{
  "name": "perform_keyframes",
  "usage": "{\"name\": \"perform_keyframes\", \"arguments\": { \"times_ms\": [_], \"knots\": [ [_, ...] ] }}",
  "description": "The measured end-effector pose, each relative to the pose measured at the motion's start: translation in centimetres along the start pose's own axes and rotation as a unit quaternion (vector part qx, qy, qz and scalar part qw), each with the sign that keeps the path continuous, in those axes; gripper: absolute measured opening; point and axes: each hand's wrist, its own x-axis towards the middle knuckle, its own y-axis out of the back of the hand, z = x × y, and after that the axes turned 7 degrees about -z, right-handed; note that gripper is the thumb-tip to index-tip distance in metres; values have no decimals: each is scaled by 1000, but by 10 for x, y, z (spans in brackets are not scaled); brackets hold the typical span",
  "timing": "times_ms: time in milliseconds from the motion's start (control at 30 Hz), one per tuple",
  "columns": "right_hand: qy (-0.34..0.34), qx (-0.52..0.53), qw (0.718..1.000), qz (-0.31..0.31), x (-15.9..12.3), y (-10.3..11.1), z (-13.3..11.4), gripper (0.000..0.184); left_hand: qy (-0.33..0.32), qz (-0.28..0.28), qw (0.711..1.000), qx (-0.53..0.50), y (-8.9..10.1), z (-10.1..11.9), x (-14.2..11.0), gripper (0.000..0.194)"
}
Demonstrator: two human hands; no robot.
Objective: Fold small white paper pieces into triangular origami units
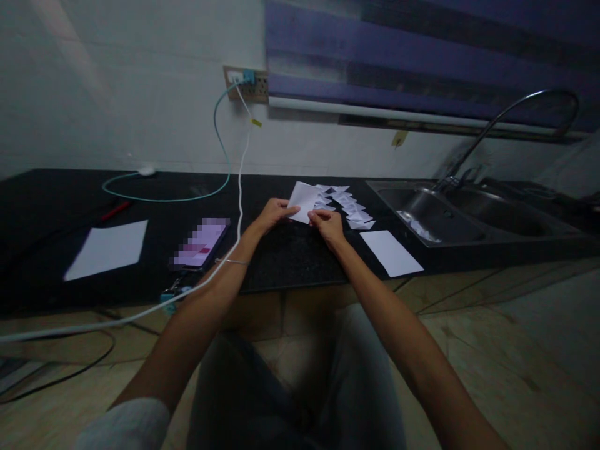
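A small white sheet of paper (304, 197) is held up just above the dark counter, between my two hands. My left hand (275, 214) grips its left edge, thumb lying across the front. At the lower right corner my right hand (327, 225) pinches the same sheet. Right behind it several folded white paper pieces (349, 205) lie in rows, partly hidden by the held sheet. Near my right wrist rests a flat white paper stack or sheet (392, 252); I cannot tell which. Farther left lies another white sheet (109, 250).
A phone (201, 244) lies left of my left forearm. A white cable (240, 187) hangs from the wall outlet (253, 86) across that forearm. A teal cable (169, 200) loops over the counter (290, 262). A steel sink (431, 219) with a tall faucet (510, 106) is at right.
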Motion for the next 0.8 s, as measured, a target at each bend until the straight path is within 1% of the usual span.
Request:
{"name": "perform_keyframes", "arguments": {
  "times_ms": [67, 167, 267, 400, 533, 700, 733, 800],
  "knots": [
    [1, 4, 1000, 29, 1, 1, 2, 33, 2, -23, 999, 31, 0, 3, -1, 36],
    [7, 17, 997, 79, 3, 3, 5, 31, -11, -85, 994, 67, 0, 5, -2, 36],
    [12, 13, 995, 97, 4, 4, 9, 30, -35, -120, 989, 84, 3, 3, -3, 40],
    [11, 24, 995, 94, 4, 4, 11, 30, -47, -135, 986, 87, 7, -1, -2, 39],
    [8, 17, 997, 73, 4, 4, 11, 32, -12, -134, 989, 57, 7, 0, -1, 39],
    [-2, 15, 998, 56, 5, 4, 13, 34, 1, -154, 987, 47, 7, 6, -5, 40],
    [-3, 15, 998, 54, 5, 4, 13, 34, 8, -151, 988, 42, 6, 7, -6, 39],
    [0, 2, 1000, 31, 5, 5, 12, 35, 23, -136, 990, 33, 6, 7, -6, 37]
  ]
}}
